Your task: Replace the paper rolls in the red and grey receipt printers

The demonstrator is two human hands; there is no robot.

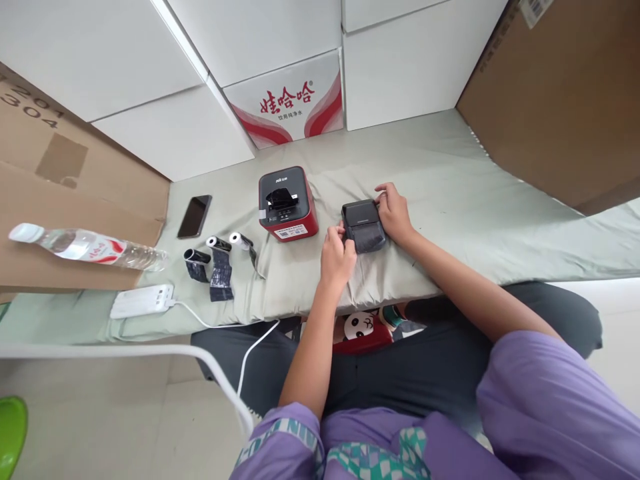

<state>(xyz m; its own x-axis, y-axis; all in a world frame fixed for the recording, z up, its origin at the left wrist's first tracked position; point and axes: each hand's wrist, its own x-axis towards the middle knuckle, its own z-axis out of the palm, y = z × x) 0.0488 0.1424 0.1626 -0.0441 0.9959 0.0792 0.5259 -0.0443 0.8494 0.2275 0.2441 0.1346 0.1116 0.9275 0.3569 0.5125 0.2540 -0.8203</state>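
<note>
A small black portable printer (364, 225) lies on the cloth-covered surface in front of me, its lid looking closed. My left hand (338, 257) grips its near left side, fingers curled. At its right side my right hand (394, 212) holds the edge with bent fingers. To the left stands a red and black product box (296, 223) with a crumpled black item (281, 199) on top. Farther left are three small rolls: a black roll (197, 257) and another black roll (220, 245), both with strips pulled out, and a white-ended roll (241, 241).
A phone (195, 217) lies at the left, near a white power bank (142, 301) with a cable. A water bottle (85, 245) is in front of a cardboard box (75, 180). White cartons (295, 100) line the back; a large brown carton (565, 100) stands at right.
</note>
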